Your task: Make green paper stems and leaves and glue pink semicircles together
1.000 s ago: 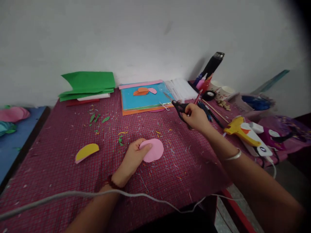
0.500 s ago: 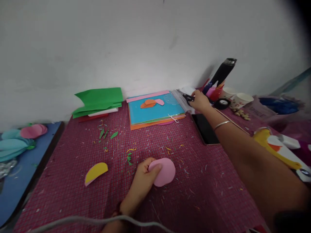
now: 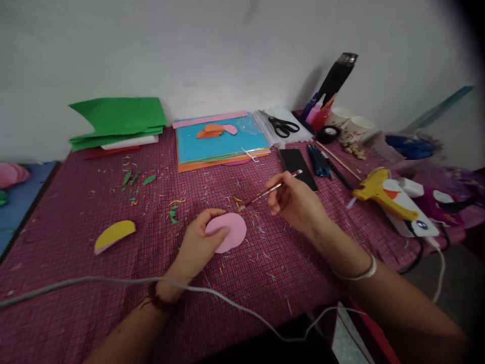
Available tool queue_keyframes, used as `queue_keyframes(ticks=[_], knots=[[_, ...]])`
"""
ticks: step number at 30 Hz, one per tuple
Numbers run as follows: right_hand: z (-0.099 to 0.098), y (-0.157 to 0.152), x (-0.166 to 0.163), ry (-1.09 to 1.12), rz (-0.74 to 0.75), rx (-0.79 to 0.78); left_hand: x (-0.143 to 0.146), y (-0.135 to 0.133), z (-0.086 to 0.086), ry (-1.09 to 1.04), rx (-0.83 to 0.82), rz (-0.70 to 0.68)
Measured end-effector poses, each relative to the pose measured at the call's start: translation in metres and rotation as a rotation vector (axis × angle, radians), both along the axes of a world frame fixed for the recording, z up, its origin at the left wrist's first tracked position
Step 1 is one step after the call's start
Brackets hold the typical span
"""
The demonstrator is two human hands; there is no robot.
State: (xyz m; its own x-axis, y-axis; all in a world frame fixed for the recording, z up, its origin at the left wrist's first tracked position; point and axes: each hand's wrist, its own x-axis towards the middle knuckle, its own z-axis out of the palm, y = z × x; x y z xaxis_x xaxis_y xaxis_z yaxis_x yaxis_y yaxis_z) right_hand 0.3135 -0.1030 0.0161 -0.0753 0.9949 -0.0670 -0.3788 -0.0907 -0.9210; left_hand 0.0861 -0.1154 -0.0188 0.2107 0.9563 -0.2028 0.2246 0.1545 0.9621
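Observation:
A round pink paper disc (image 3: 234,231) is pinched in my left hand (image 3: 200,241), thumb on top, above the table's front middle. My right hand (image 3: 295,202) grips a thin paintbrush (image 3: 265,193), whose pale tip points left, just beyond the disc's upper right edge. Tip and disc look apart. On the cloth to the left lies a folded paper half-round (image 3: 115,235), yellow on top with a pink edge. Black-handled scissors (image 3: 282,125) rest at the back on clear plastic.
Coloured sheets (image 3: 220,149) and folded green paper (image 3: 121,119) lie along the wall. Right of my right hand are a dark phone (image 3: 297,167), pens (image 3: 319,161), a yellow glue gun (image 3: 390,194) and paper cups (image 3: 356,129). A white cord (image 3: 223,303) crosses in front.
My right hand has come back from the scissors at the rear and now holds the paintbrush near the disc. The scissors lie released. My left hand still holds the disc; the view has shifted.

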Motion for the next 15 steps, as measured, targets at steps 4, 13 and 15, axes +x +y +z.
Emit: queue_keyframes(ticks=[4,13,15], knots=[[-0.016,0.006,-0.008,0.147,0.033,-0.134,0.001,-0.002,0.001,-0.009,-0.018,-0.041],[-0.027,0.002,-0.004,0.141,0.217,-0.134,0.002,-0.002,-0.006,-0.078,-0.009,-0.034],[-0.026,0.002,-0.001,0.133,0.225,-0.14,0.004,-0.003,-0.004,-0.038,-0.007,-0.031]])
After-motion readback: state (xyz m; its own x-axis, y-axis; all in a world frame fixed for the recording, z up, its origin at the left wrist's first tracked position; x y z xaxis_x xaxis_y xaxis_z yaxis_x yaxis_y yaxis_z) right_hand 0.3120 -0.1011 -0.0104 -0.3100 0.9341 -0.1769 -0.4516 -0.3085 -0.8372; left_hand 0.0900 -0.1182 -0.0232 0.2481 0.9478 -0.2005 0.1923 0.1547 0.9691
